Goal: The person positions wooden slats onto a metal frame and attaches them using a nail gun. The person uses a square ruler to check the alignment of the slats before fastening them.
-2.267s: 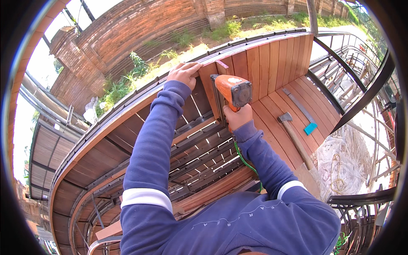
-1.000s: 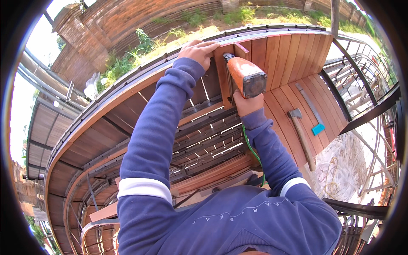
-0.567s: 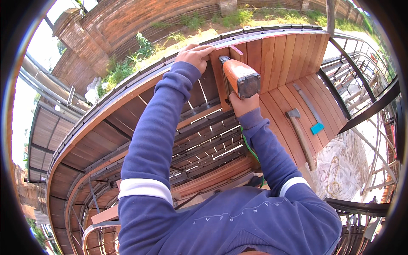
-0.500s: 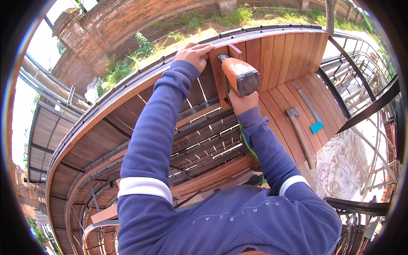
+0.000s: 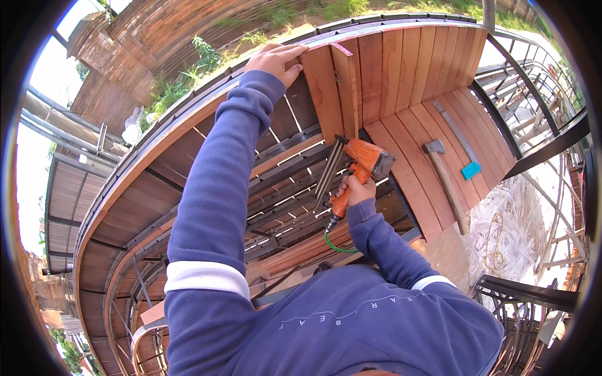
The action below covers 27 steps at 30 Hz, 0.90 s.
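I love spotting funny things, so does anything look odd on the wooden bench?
Yes: near the left hand, one board juts out edge-on, while the planks to its right sit flush, side by side.

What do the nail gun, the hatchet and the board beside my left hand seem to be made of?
Nail gun: probably painted metal, given its smooth orange casing, though plastic is possible.

Hatchet: dull grey head, likely steel; brownish handle, seemingly unpainted wood.

Board: reddish-brown wood, judging by its streaky tone; I can't tell whether it's bare or lightly oiled.
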### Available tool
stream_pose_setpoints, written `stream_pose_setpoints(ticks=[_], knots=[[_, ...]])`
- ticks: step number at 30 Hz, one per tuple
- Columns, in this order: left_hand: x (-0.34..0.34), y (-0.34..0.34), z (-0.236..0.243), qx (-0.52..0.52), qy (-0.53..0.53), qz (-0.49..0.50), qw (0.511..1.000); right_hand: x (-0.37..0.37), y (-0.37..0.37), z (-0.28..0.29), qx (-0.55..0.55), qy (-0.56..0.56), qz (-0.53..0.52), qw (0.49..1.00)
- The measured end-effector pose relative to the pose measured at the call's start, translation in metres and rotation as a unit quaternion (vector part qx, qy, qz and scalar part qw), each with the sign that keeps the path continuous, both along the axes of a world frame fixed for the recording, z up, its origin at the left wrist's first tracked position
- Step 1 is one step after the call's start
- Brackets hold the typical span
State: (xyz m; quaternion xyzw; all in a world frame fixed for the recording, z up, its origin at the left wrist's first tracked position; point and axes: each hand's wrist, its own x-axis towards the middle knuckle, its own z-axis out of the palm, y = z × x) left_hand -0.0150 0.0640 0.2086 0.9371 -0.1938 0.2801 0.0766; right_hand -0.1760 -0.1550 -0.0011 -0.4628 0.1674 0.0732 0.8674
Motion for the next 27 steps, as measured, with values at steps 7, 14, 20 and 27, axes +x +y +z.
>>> stream_pose_setpoints(ticks=[7, 14, 20, 27], knots=[[0.003, 0.001, -0.002, -0.023, 0.007, -0.005, 1.0, 0.014, 0.019, -0.019, 0.087, 0.08, -0.031, 0.993], [0.006, 0.005, -0.005, -0.02, -0.032, -0.027, 0.999, 0.018, 0.034, -0.037, 0.132, 0.085, -0.041, 0.987], [0.001, -0.003, 0.0, -0.013, -0.003, -0.021, 1.0, 0.021, 0.033, -0.065, 0.127, 0.048, -0.045, 0.99], [-0.002, -0.001, 0.0, -0.027, 0.004, -0.015, 1.0, 0.017, 0.04, -0.051, 0.132, 0.086, -0.044, 0.986]])
